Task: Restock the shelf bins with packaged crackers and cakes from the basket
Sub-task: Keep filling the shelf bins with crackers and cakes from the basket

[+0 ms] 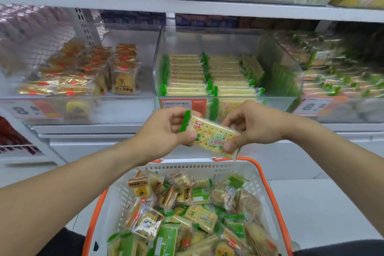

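Held item: cracker pack point(211, 136), above basket point(124, 191), below middle bin point(286, 64).
Fingers: left hand point(164, 131) and right hand point(249, 127) pinch its ends.
Done: middle bin partly stocked.
Left: basket remains heaped; judged far from finished.

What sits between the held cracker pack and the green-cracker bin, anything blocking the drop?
Nothing visible blocks it. Both the left hand and right hand hold the cracker pack just in front of the clear bin. Only the bin's clear front wall must be cleared; its top is open, with a gap right of the packed rows.
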Motion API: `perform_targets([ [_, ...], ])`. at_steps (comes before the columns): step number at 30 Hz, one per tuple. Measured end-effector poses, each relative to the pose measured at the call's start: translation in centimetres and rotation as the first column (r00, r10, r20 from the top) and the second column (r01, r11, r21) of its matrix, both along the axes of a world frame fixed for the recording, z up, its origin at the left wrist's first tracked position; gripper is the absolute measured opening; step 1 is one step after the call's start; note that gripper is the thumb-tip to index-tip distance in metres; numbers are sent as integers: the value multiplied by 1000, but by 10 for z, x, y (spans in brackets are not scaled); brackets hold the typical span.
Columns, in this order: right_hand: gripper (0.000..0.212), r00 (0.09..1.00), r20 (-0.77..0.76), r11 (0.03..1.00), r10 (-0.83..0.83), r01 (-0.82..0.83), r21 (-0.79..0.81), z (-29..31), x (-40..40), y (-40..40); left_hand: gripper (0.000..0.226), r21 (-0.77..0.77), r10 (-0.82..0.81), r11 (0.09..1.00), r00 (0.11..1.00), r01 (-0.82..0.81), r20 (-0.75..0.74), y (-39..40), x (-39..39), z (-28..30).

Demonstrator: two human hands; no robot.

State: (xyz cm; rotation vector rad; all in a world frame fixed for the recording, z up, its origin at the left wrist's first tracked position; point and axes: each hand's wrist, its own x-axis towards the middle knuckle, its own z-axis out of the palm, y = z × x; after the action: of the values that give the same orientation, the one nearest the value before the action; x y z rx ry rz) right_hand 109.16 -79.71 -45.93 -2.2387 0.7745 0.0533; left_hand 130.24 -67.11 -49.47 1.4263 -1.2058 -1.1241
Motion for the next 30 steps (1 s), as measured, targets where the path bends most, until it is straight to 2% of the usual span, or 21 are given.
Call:
perform_targets([
  [4, 48, 973, 189, 990, -130, 116, 84, 22, -6, 2, 39, -255, 155, 959, 983, -125, 101, 1, -4, 13],
  [5, 47, 944, 266, 978, -194, 166, 125, 27, -8, 1, 36, -300, 180, 944, 976, -136, 123, 1, -4, 18],
  [7, 47, 847, 410, 939, -339, 278, 201, 35, -11, -3, 34, -357, 247, 923, 932, -143, 266, 2, 0, 24],
  [10, 42, 646, 563, 851, -516, 460, 253, 40, -18, -16, 45, -436, 322, 898, 750, -49, 578, 0, 11, 25],
  [11, 36, 590, 596, 817, -544, 535, 216, 41, -21, -20, 46, -444, 322, 896, 685, 2, 653, -2, 13, 24],
  [12, 31, 564, 621, 772, -544, 626, 108, 40, -27, -26, 47, -435, 309, 899, 630, 50, 712, -3, 14, 22],
  [14, 27, 623, 618, 596, -480, 749, -291, 35, -39, -39, 48, -390, 267, 912, 539, 126, 799, -7, 14, 15],
  [15, 27, 675, 586, 501, -448, 733, -461, 32, -44, -44, 49, -363, 242, 919, 500, 157, 831, -8, 13, 10],
  [18, 26, 771, 418, 361, -481, 608, -707, 21, -51, -53, 55, -273, 177, 940, 390, 207, 904, -10, 11, -1],
  [20, 26, 779, 337, 286, -529, 537, -794, 15, -50, -58, 56, -256, 172, 945, 359, 202, 917, -11, 11, -3],
  [25, 27, 782, 354, 148, -513, 487, -861, 10, -47, -74, 50, -258, 182, 947, 342, 190, 922, -14, 11, -5],
  [30, 25, 795, 253, 77, -552, 350, -934, 4, -42, -86, 46, -247, 174, 947, 317, 205, 932, -15, 13, -8],
])
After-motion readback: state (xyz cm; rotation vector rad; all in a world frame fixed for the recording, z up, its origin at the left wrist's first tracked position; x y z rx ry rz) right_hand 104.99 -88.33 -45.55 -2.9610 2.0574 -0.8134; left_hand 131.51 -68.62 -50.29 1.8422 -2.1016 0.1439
